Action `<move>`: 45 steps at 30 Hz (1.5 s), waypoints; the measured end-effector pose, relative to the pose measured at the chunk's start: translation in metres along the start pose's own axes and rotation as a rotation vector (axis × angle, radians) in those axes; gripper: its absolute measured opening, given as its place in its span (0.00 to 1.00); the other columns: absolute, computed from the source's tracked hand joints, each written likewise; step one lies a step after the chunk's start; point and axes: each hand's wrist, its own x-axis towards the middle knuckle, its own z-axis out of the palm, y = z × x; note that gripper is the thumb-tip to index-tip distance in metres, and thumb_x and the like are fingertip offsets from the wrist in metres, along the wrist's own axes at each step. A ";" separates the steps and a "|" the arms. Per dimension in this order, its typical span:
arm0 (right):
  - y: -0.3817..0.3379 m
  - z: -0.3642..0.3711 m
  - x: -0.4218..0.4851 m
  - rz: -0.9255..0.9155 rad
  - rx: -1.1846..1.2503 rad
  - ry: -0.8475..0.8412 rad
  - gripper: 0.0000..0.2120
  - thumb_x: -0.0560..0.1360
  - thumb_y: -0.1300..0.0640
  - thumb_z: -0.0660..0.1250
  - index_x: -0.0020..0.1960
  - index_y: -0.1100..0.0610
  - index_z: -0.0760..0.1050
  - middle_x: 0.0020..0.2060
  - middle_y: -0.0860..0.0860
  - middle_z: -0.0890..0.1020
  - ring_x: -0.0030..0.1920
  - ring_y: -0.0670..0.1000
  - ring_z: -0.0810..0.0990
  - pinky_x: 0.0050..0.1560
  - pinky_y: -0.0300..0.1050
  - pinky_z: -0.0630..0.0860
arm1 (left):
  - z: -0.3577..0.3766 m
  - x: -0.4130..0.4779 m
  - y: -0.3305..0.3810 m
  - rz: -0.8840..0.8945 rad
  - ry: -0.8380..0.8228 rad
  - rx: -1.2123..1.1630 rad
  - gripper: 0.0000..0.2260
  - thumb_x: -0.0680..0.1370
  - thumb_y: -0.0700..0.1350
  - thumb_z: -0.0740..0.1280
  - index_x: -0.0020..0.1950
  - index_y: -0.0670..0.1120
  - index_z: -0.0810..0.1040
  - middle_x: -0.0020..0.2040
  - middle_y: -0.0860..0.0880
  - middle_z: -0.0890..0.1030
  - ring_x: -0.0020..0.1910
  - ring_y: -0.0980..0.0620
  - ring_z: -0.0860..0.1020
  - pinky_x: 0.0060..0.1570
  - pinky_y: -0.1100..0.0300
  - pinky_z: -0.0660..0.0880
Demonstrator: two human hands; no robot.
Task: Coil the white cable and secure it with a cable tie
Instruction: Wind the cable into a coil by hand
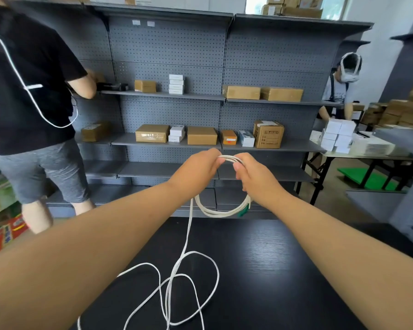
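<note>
Grey pegboard shelving (167, 44) stocked with cardboard boxes (202, 135) fills the background, and a person in a black shirt (29, 91) stands at its left end. Nearer, a black tabletop (284, 270) carries the slack of the white cable (188, 234), which lies in loose loops near the front edge and rises as one strand toward the far edge. Above that far edge the left hand (196, 170) curls its fingers round the top of the gathered turns. The right hand (255, 177), just beside it, pinches the same bundle, so both grip the cable. The coil (215, 213) hangs below them, with a green connector (244, 210) at its lower right. The uncoiled strand drops on the left hand's side, so that hand looks better placed to draw up the next turn. No cable tie shows.
</note>
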 end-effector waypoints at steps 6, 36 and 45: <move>-0.004 0.003 -0.001 -0.028 -0.047 0.148 0.12 0.81 0.54 0.53 0.57 0.59 0.71 0.41 0.53 0.75 0.41 0.53 0.72 0.40 0.44 0.63 | 0.006 -0.004 -0.001 -0.058 0.019 -0.151 0.13 0.82 0.49 0.54 0.53 0.41 0.72 0.34 0.52 0.70 0.34 0.50 0.70 0.35 0.58 0.63; 0.001 -0.006 -0.006 0.081 0.239 0.248 0.10 0.81 0.55 0.53 0.60 0.52 0.68 0.44 0.49 0.77 0.32 0.49 0.77 0.30 0.30 0.70 | -0.010 -0.012 0.005 -0.139 0.096 -0.340 0.08 0.81 0.47 0.56 0.48 0.45 0.71 0.36 0.50 0.72 0.36 0.53 0.68 0.35 0.61 0.66; -0.011 -0.019 0.000 -0.083 -0.088 -0.020 0.12 0.80 0.54 0.54 0.58 0.57 0.71 0.38 0.46 0.71 0.42 0.51 0.72 0.47 0.49 0.71 | -0.019 -0.010 0.006 -0.004 -0.007 -0.188 0.05 0.81 0.46 0.58 0.46 0.47 0.70 0.35 0.51 0.72 0.37 0.49 0.69 0.36 0.57 0.62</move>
